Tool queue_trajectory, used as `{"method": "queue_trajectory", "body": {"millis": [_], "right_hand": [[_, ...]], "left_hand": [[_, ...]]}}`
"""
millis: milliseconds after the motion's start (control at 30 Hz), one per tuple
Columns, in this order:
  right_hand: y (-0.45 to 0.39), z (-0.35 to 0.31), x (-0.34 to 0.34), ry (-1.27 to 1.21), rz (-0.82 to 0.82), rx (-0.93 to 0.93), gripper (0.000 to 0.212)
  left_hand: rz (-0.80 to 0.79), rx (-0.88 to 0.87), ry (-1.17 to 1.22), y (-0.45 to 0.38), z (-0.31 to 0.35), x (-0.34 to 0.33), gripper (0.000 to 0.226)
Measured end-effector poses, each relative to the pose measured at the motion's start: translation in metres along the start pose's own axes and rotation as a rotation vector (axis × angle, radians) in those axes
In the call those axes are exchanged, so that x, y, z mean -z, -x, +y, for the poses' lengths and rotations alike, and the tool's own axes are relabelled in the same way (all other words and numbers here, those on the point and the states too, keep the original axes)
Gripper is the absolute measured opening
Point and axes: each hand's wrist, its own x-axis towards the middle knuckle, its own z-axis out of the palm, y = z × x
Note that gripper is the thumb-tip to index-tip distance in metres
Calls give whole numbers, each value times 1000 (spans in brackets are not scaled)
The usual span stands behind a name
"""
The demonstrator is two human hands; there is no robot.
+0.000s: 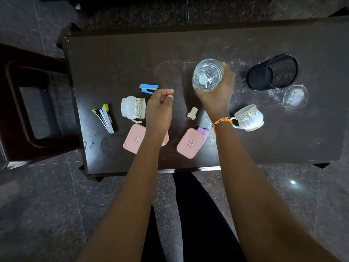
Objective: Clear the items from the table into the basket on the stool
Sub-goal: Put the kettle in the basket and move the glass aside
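The right hand (217,95) grips a clear glass (207,75) above the bench (117,59); the left hand (159,108) hovers loosely curled, holding nothing. Nearby lie a mesh holder (272,72), two cups (248,118), pink boxes (190,142), and staplers (105,118).

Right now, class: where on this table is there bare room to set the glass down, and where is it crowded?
Bare room: the far-left stretch of the table beyond the blue stapler, and the near-right corner past the right-hand cup. Crowded: the near-left, where the silver stapler, left cup and two pink boxes cluster around the left hand.
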Motion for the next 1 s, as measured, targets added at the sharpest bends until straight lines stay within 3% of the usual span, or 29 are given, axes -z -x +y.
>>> {"method": "queue_trajectory", "body": {"millis": [333, 533, 733, 1000], "right_hand": [[1, 7, 2, 36, -84, -32, 93], [31, 3, 19, 128, -19, 69, 69], [62, -42, 1, 9, -198, 201, 43], [121, -117, -55, -61, -399, 363, 28]], "left_hand": [[-14, 17, 35, 2, 0, -3, 19], [-14, 21, 113, 17, -10, 7, 21], [89, 26, 265, 22, -11, 51, 21], [258, 20, 524, 46, -25, 154, 19]]}}
